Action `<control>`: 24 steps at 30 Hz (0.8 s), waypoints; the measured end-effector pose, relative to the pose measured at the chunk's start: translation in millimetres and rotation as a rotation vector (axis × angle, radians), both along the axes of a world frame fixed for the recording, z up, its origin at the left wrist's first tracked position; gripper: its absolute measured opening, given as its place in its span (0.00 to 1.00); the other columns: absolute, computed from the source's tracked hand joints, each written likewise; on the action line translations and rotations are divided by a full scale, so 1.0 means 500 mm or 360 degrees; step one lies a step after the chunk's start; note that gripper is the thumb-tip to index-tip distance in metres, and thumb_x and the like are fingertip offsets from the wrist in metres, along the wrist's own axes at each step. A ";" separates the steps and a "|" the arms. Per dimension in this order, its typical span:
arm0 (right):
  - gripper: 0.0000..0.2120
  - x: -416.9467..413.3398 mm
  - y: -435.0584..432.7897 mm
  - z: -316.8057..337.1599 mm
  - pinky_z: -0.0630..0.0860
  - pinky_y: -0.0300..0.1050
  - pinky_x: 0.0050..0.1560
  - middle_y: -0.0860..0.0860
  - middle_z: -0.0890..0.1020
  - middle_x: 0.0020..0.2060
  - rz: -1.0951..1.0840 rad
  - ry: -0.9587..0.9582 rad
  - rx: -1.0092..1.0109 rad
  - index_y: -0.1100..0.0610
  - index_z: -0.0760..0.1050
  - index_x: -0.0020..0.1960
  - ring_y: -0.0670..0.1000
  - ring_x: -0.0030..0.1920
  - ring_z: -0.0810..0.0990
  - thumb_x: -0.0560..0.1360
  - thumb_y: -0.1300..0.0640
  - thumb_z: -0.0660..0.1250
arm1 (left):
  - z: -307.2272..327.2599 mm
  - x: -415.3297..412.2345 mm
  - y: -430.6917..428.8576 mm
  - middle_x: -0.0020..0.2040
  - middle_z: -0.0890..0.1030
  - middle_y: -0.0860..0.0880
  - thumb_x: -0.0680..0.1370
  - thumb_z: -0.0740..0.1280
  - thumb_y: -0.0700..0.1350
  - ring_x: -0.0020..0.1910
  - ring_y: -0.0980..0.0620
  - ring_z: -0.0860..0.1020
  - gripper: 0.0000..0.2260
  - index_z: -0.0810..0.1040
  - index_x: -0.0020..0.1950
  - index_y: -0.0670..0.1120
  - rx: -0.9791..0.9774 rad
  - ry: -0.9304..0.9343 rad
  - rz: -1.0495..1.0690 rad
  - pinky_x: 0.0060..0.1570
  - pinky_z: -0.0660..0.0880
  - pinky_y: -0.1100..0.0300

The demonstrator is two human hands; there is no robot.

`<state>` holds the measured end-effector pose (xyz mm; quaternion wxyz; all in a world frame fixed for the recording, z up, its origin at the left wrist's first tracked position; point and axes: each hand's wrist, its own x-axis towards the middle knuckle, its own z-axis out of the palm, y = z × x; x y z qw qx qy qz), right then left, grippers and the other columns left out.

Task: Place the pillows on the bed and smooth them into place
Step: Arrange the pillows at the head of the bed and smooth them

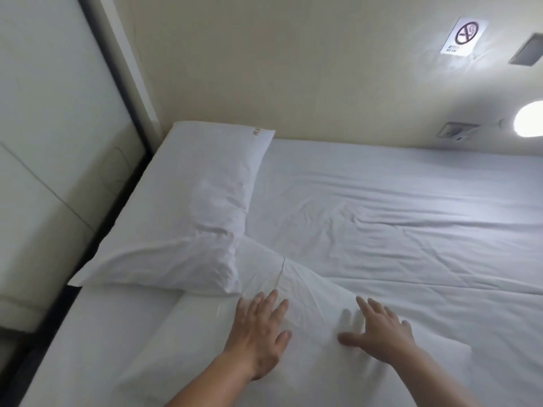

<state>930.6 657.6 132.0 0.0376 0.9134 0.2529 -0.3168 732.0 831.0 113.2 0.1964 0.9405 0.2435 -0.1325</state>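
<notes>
Both hands flat on near pillow (293, 289), fingers spread, grasping nothing: left hand (258, 333), right hand (379, 330). Far pillow (199, 207) overlaps its far-left corner on bed (411, 201).

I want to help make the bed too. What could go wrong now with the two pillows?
The far pillow lies partly on the near pillow, so pushing hard could drag both crooked. The left hand and right hand press flat and spread, which might squash new creases in. The far pillow's corner sticks out past the bed edge, so a nudge might tip it off.
</notes>
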 end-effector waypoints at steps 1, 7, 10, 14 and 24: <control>0.55 0.007 -0.033 -0.015 0.56 0.62 0.72 0.46 0.55 0.79 0.0015 0.0035 0.0005 0.43 0.48 0.78 0.55 0.78 0.54 0.57 0.23 0.62 | -0.012 0.004 -0.038 0.81 0.44 0.52 0.75 0.47 0.65 0.79 0.48 0.41 0.32 0.48 0.78 0.57 0.0009 0.0076 0.0040 0.74 0.38 0.41; 0.62 0.034 -0.046 -0.113 0.55 0.59 0.72 0.47 0.61 0.76 0.0088 0.0043 0.0132 0.45 0.49 0.77 0.52 0.77 0.58 0.50 0.18 0.59 | -0.055 0.021 -0.137 0.80 0.40 0.45 0.68 0.57 0.71 0.78 0.43 0.42 0.43 0.48 0.78 0.55 0.0068 0.0062 0.0497 0.75 0.48 0.40; 0.43 0.026 -0.019 -0.137 0.72 0.50 0.50 0.45 0.80 0.53 0.0031 -0.0045 0.0231 0.46 0.70 0.57 0.52 0.57 0.78 0.51 0.21 0.63 | -0.062 -0.002 -0.147 0.80 0.43 0.42 0.67 0.61 0.69 0.78 0.44 0.46 0.46 0.47 0.78 0.52 0.0068 0.0099 0.0580 0.75 0.52 0.45; 0.20 -0.035 -0.024 -0.065 0.66 0.46 0.34 0.48 0.81 0.38 0.0181 -0.0255 0.0475 0.50 0.67 0.39 0.56 0.45 0.82 0.61 0.35 0.64 | -0.013 -0.037 -0.172 0.80 0.46 0.43 0.68 0.67 0.63 0.78 0.44 0.50 0.44 0.51 0.77 0.50 0.0020 0.0187 0.0562 0.72 0.58 0.43; 0.13 -0.314 -0.011 0.389 0.70 0.45 0.24 0.52 0.81 0.29 0.0850 -0.1504 0.1469 0.55 0.73 0.36 0.59 0.29 0.81 0.60 0.56 0.77 | 0.346 -0.161 -0.033 0.80 0.38 0.47 0.64 0.72 0.64 0.79 0.44 0.41 0.57 0.34 0.77 0.52 0.0536 -0.0611 0.0237 0.75 0.44 0.40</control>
